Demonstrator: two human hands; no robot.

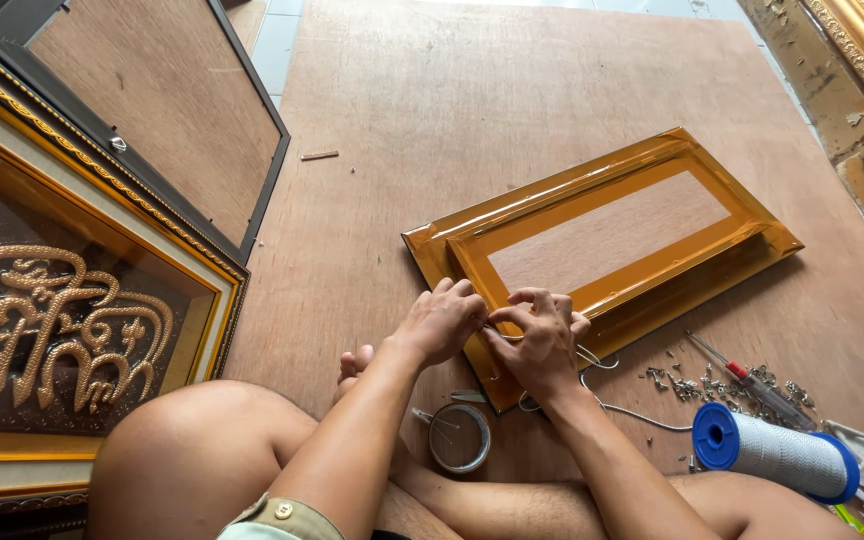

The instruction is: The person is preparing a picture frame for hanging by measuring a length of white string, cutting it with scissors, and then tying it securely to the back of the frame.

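Glossy orange-gold picture frame (602,235) lay face down on a plywood floor (452,100), bare wood back panel showing, left hand (444,320) and right hand (542,340) met at its near corner, fingers pinched together on thin wire (597,385), spool (777,452) nearby

Scene evenly lit by soft daylight; glare seen along glossy orange frame (602,235), faint shadow cast right of it; focus sharp, wide-angle bending noted at edges.
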